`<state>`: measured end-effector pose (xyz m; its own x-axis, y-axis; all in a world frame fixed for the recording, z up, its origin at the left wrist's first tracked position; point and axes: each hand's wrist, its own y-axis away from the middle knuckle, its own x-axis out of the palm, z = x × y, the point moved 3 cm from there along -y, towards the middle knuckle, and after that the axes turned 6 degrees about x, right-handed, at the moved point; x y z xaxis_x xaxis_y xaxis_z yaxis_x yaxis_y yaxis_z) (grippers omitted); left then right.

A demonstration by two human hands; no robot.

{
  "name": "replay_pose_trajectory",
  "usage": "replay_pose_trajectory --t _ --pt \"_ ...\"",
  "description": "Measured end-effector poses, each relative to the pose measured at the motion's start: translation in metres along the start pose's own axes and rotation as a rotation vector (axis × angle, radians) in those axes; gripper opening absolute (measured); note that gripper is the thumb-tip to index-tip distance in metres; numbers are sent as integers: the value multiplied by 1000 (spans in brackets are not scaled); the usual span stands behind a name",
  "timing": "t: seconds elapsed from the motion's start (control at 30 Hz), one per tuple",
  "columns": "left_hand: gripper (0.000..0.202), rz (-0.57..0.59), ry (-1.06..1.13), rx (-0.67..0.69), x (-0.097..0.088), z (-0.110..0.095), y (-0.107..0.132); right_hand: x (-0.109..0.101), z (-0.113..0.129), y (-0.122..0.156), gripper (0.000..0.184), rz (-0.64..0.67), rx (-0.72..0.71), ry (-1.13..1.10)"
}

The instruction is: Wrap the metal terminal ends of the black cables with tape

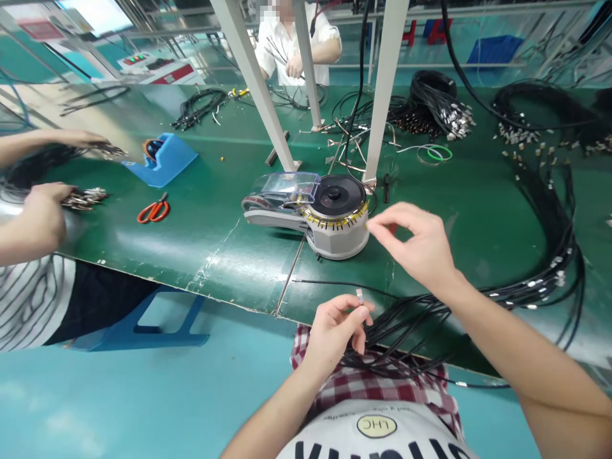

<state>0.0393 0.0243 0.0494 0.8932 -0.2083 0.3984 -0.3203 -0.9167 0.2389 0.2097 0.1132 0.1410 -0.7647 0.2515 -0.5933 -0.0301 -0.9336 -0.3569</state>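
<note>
The orange-handled cutters [153, 210] lie on the green bench [210, 255], well left of the dispenser; a swung cable could catch their grips. The left hand [340, 325] grasps a small pale connector [360, 296] between thumb and fingers at the bench's front edge; too light a pinch could let it twist or drop. The rotary tape dispenser [337, 242] stands on the bench beyond that hand; a hard tug on a stuck tab could shift the unit or crease the tape. The right hand [418, 239] has thumb and forefinger pinched together at the dispenser's right side; whether tape lies between the tips cannot be told. The black cables [406, 306] pass beneath the right forearm and overhang the edge; their weight could drag the bundle down, and crossed strands could snag.

Cutters: short metal blades, looped slick grips. Connector: flat, apparently rigid. Dispenser: faceted pale plastic body, clear cover [287, 185], round black top [335, 194], thin yellow tape tabs [354, 218] along the rim. Cables: round, smooth, flexible, with hard-looking white fittings [535, 287]. Bench: glossy surface, scuffed front edge
</note>
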Motion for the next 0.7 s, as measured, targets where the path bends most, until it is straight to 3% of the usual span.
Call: replay_pose_trajectory --t 0.13,0.23,0.37,0.7 --pt "35 9 10 27 0 -4 -2 13 -19 50 18 352 296 -370" --pt "47 23 5 40 2 -5 -4 21 -31 78 17 466 402 -435" --pt "44 36 -33 48 5 -4 -6 24 -37 91 16 474 441 -451" --pt "40 41 -57 69 5 0 -8 21 -35 92 8 398 394 -412"
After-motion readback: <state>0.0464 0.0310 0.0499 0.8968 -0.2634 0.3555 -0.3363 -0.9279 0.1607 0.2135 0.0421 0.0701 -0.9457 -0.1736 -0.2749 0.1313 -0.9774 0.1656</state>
